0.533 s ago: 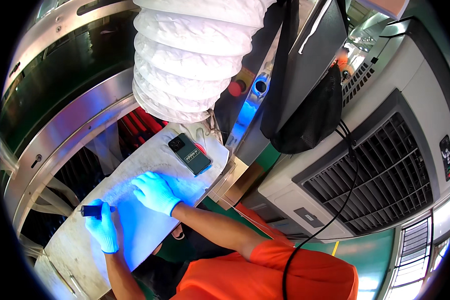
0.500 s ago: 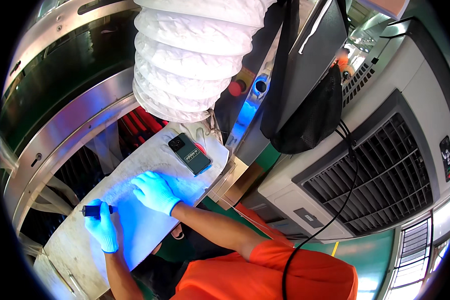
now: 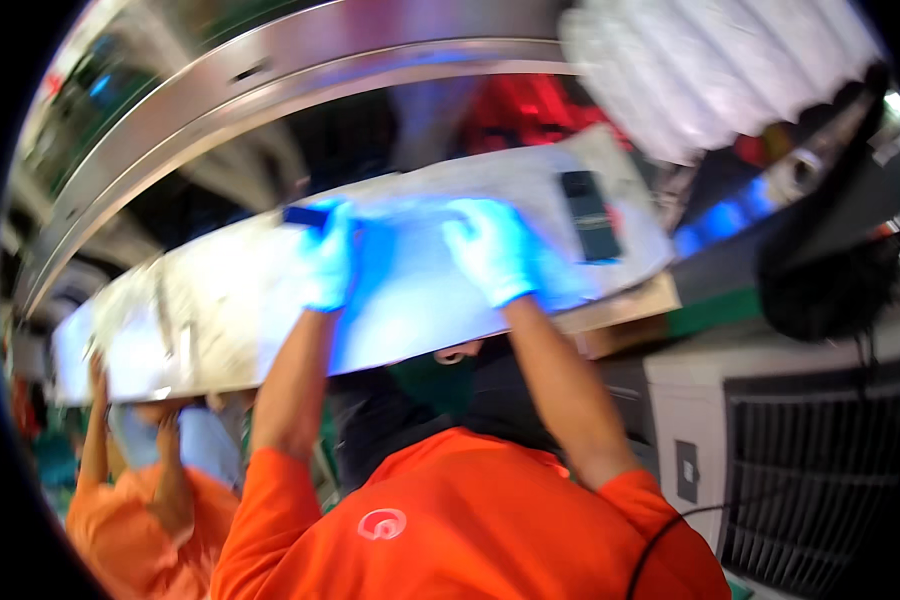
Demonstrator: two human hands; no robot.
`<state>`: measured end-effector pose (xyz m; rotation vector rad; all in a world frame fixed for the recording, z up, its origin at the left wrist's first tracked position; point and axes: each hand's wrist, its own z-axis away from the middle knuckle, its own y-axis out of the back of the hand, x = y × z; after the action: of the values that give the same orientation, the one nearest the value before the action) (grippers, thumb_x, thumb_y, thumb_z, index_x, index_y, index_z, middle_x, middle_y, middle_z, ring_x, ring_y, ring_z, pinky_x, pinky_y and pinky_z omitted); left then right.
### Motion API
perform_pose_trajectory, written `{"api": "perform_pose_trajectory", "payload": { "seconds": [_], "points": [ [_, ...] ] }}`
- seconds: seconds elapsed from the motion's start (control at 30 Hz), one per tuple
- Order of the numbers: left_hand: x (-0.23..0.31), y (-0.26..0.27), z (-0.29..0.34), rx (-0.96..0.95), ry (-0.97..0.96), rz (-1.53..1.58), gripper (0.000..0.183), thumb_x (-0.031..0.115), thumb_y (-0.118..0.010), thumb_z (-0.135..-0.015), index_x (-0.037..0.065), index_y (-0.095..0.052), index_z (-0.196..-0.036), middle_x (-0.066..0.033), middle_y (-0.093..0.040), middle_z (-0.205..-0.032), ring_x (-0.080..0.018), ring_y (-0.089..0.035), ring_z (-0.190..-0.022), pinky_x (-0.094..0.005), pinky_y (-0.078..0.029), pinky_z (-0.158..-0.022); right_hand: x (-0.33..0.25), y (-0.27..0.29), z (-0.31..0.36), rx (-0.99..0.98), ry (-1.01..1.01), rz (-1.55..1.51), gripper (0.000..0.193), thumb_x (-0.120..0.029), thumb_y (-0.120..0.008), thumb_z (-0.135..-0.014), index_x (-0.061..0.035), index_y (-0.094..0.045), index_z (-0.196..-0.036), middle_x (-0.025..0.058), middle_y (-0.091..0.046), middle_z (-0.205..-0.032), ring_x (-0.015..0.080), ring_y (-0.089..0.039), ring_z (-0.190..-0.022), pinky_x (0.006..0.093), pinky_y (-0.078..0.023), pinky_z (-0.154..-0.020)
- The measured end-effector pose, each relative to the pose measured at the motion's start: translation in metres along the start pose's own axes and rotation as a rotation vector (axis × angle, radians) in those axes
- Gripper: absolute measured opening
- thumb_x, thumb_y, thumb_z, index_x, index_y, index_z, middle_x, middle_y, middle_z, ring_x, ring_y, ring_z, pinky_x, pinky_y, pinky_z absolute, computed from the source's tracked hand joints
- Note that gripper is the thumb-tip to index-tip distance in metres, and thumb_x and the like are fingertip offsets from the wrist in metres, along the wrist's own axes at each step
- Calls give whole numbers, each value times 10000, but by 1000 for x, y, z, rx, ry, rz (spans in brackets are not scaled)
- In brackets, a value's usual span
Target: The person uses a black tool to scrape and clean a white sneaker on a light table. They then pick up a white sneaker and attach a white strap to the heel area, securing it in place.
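Steel-grey curved rail (image 3: 310, 50): arching behind the bench, along its far side.
Pale worktop (image 3: 225, 300): running from left to right in front of the person, its middle glowing under blue light (image 3: 395, 290).
White corrugated duct (image 3: 710, 80): hanging beyond the worktop's far right end.
Right gloved hand (image 3: 492, 250): lying palm down with fingers extended, showing no object in its grasp; whether it is pressing on the surface, the blur is not telling.
Left gloved hand (image 3: 327, 260): closing around a dark cylinder, thus grasping it, well apart from the right hand.
Dark smartphone (image 3: 592, 220): resting just beyond the right hand on its right, its long axis pointing away from the person.
Dark cylinder (image 3: 303, 216): sitting in the left hand's grip and projecting leftward from it, away from the right hand; its long axis is running roughly crosswise, along the worktop's length. The left hand is touching it; finer detail is blurring out.
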<state>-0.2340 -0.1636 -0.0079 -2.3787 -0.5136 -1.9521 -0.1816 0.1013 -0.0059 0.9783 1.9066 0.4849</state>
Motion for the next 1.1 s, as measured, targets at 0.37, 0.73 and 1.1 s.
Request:
{"api": "perform_pose_trajectory", "payload": {
  "seconds": [0.37,0.73,1.1],
  "points": [
    [26,3,8,-6,93,150,308,255,-774,-1042,-43,-796,-1115,-119,-799,-850,-198,-757,-766,-363,-585,-748,9,-6,3,19,-85,-53,302,-224,-835,-938,-45,-810,-1181,160,-803,-1174,382,-723,-1160,480,-560,-1050],
    [-1,68,11,93,354,110,425,404,-725,-997,7,-791,-861,-132,-753,-750,-230,-730,-694,-411,-579,-700,47,-17,11,-13,-197,-241,343,-154,-825,-1000,-27,-789,-1317,115,-823,-1213,214,-765,-1103,373,-594,-994],
    [10,66,17,35,104,-227,391,399,-725,-1018,24,-819,-1078,-214,-796,-922,-385,-791,-892,-479,-597,-848,60,-17,4,-109,-240,-259,404,-171,-789,-1048,-7,-742,-1415,140,-805,-1307,202,-751,-1171,358,-586,-1033]
  ]
}}
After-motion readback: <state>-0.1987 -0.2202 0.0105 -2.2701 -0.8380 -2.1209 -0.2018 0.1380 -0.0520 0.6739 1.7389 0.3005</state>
